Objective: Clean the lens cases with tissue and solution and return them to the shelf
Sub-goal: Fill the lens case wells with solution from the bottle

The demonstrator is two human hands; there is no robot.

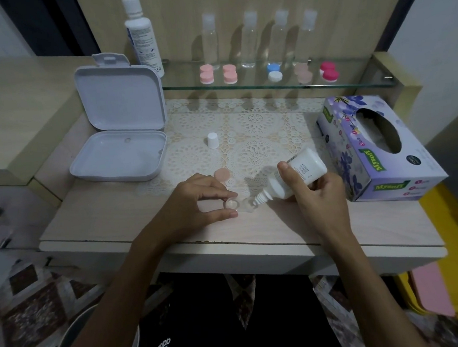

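A clear, uncapped lens case [240, 204] lies on the desk near the front edge. My left hand [200, 200] pinches its left cup between thumb and forefinger. My right hand [315, 194] grips a small white solution bottle [291, 178], tipped down to the left, its nozzle at the case's right cup. One peach cap [221, 174] lies on the lace mat behind my left hand. The bottle's white cap [212, 140] stands farther back on the mat. Several capped lens cases sit on the glass shelf [352, 81]: pink [206, 74], pink [229, 74], blue-white [274, 72], peach [303, 73], magenta [329, 71].
A purple tissue box [371, 145] sits at the right of the desk. An open white plastic box [117, 132] stands at the left. A tall solution bottle [143, 35] and several clear bottles [250, 40] stand at the back of the shelf.
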